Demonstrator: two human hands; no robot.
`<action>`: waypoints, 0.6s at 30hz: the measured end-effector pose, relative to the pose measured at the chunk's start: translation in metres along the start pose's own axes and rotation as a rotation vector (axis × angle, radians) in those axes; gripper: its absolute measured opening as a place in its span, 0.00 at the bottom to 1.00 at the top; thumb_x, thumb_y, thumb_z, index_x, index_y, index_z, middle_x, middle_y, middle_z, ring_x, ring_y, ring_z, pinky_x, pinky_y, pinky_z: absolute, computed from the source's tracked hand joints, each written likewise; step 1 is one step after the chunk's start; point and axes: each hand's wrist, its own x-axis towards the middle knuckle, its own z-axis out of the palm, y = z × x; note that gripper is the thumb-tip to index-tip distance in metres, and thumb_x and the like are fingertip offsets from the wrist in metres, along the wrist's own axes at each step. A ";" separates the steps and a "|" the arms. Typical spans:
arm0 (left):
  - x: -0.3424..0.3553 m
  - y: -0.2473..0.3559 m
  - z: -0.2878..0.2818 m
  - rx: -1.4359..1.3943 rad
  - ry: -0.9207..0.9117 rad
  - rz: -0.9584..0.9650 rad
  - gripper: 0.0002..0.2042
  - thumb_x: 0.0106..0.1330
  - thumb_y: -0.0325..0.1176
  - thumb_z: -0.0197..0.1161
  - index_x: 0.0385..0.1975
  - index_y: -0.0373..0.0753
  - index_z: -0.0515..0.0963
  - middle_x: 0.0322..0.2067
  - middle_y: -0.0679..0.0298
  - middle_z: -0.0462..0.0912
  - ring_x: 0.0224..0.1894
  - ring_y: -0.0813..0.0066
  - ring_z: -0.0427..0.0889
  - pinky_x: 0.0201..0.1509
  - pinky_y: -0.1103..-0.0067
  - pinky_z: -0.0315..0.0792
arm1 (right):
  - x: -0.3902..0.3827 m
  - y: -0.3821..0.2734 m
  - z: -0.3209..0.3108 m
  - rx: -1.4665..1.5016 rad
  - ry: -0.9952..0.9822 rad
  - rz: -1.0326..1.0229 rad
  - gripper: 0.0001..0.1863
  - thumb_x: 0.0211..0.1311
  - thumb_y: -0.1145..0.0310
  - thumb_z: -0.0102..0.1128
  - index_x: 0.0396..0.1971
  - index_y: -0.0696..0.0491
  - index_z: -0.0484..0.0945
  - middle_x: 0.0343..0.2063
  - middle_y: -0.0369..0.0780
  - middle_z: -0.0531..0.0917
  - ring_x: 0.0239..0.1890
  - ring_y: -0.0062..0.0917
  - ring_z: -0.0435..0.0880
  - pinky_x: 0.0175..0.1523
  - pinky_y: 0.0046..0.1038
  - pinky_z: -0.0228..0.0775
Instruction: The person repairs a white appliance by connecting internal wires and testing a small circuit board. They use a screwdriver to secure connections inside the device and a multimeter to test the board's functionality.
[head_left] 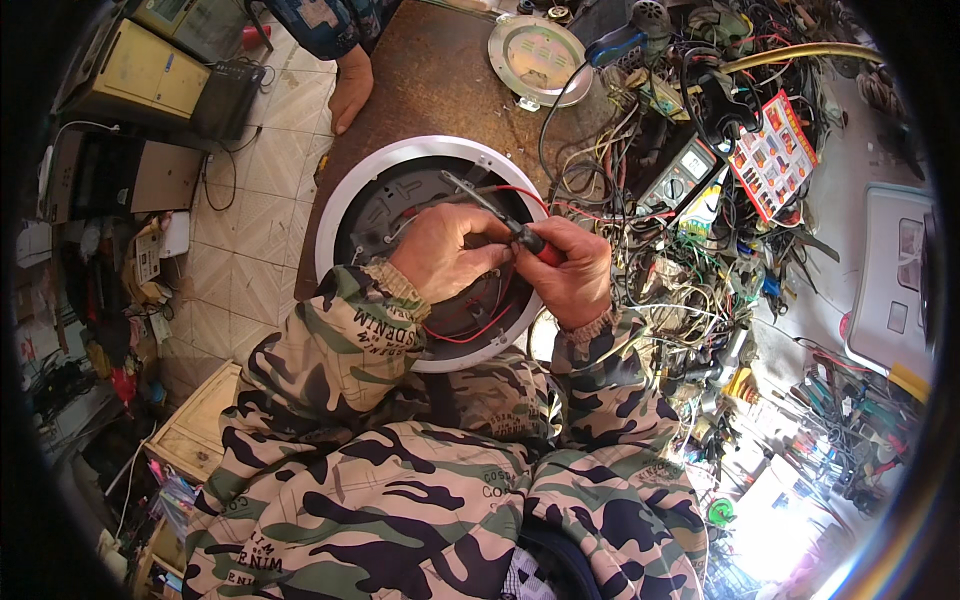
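My right hand [570, 265] grips a tool [532, 243] with a red and black handle; its metal part points up and left over a round white-rimmed fixture [342, 190] with a dark interior and red wires. My left hand [445, 250] is closed over that interior, its thumb and fingertips close to the right hand's fingertips and the tool; what they pinch is hidden or too small to make out.
Another person's hand [350, 95] rests at the wooden table's [420, 60] left edge. A round metal plate [540, 55] lies at the back. Tangled cables, a multimeter [680, 180] and a printed card [775, 155] crowd the right side. A light wooden cabinet [190, 430] stands lower left.
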 end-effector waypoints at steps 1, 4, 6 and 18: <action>0.000 0.000 0.000 -0.009 0.003 0.013 0.09 0.61 0.26 0.71 0.40 0.33 0.87 0.34 0.56 0.89 0.37 0.68 0.88 0.43 0.74 0.78 | 0.000 0.000 0.000 0.007 -0.005 0.004 0.12 0.51 0.77 0.72 0.37 0.60 0.86 0.30 0.43 0.87 0.32 0.29 0.87 0.39 0.27 0.77; -0.001 0.000 -0.001 -0.033 -0.006 0.022 0.08 0.61 0.26 0.70 0.39 0.32 0.87 0.34 0.56 0.89 0.36 0.70 0.88 0.44 0.74 0.78 | 0.000 -0.001 -0.001 0.019 -0.015 0.008 0.11 0.51 0.77 0.72 0.37 0.60 0.86 0.30 0.43 0.86 0.32 0.29 0.86 0.39 0.27 0.77; 0.000 0.001 -0.002 -0.045 -0.035 -0.011 0.08 0.62 0.26 0.70 0.39 0.32 0.87 0.34 0.56 0.90 0.36 0.72 0.88 0.44 0.75 0.78 | 0.000 0.000 -0.001 0.011 -0.017 0.002 0.11 0.52 0.77 0.73 0.37 0.59 0.86 0.30 0.42 0.86 0.31 0.29 0.86 0.39 0.27 0.76; 0.002 -0.003 0.001 -0.056 0.003 0.001 0.09 0.60 0.26 0.72 0.39 0.32 0.87 0.33 0.58 0.89 0.37 0.73 0.88 0.44 0.75 0.79 | -0.002 0.001 0.003 -0.035 0.026 0.050 0.11 0.50 0.75 0.74 0.35 0.59 0.85 0.27 0.43 0.85 0.29 0.26 0.85 0.36 0.27 0.76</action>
